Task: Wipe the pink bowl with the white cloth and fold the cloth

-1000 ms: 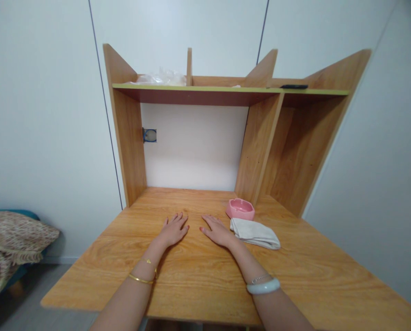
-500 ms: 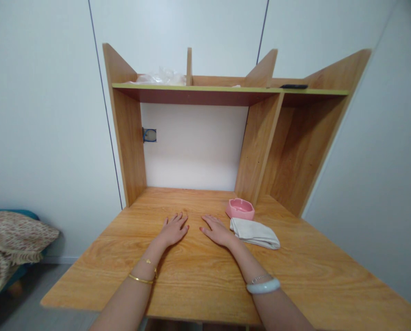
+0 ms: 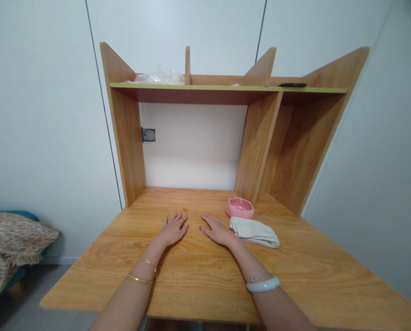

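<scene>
My left hand [image 3: 173, 229] lies flat on the wooden desk [image 3: 191, 280], fingers spread and nothing in it. To its right my right hand [image 3: 217, 230] also rests palm down on the desk, open, a short gap between the two. Just right of my right hand is a folded whitish cloth [image 3: 255, 231]. Behind the cloth stands a pink angular bowl [image 3: 240, 208], close to the upright divider. Gold bands circle my left wrist; a silver chain and a pale bangle are on my right arm.
A wooden shelf unit [image 3: 194, 94] rises at the desk's back, holding clear plastic wrap [image 3: 160, 76] and a flat black object [image 3: 293, 85] on top. A wall box [image 3: 149, 134] shows blue wire. Left, a patterned blanket [image 3: 15, 234] covers blue furniture.
</scene>
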### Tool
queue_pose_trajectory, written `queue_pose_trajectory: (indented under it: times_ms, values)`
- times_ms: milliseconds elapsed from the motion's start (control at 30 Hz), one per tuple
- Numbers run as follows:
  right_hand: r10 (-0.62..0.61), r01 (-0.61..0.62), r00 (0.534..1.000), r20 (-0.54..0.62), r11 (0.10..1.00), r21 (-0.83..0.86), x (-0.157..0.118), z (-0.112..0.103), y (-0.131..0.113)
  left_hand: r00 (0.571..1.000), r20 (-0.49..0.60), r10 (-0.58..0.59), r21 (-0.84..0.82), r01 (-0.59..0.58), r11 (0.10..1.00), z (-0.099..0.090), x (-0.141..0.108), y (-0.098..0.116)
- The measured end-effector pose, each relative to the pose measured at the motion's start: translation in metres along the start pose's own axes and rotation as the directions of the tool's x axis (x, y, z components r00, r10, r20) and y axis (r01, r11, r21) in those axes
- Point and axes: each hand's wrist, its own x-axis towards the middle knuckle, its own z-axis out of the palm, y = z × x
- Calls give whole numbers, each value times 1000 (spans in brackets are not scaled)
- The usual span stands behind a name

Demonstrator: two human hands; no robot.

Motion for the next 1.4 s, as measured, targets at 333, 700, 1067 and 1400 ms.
queue_pose_trajectory:
  times_ms: [333, 700, 1067, 1400]
  values:
    - [-19, 19, 1000, -12, 1000, -5, 0, 1, 1, 1000, 8, 6, 11, -6, 1000, -1, 0, 1]
    - [-30, 30, 999, -16, 1000, -4, 1, 1, 2, 999, 31, -6, 29, 5, 1000, -3, -1, 2]
    - [-22, 22, 999, -30, 1000, 1, 0, 2, 2, 1000, 30, -7, 36, 6, 999, -2, -1, 2]
    - [-18, 18, 999, -28, 1000, -5, 0, 1, 1, 999, 35, -7, 30, 6, 1000, -3, -1, 2]
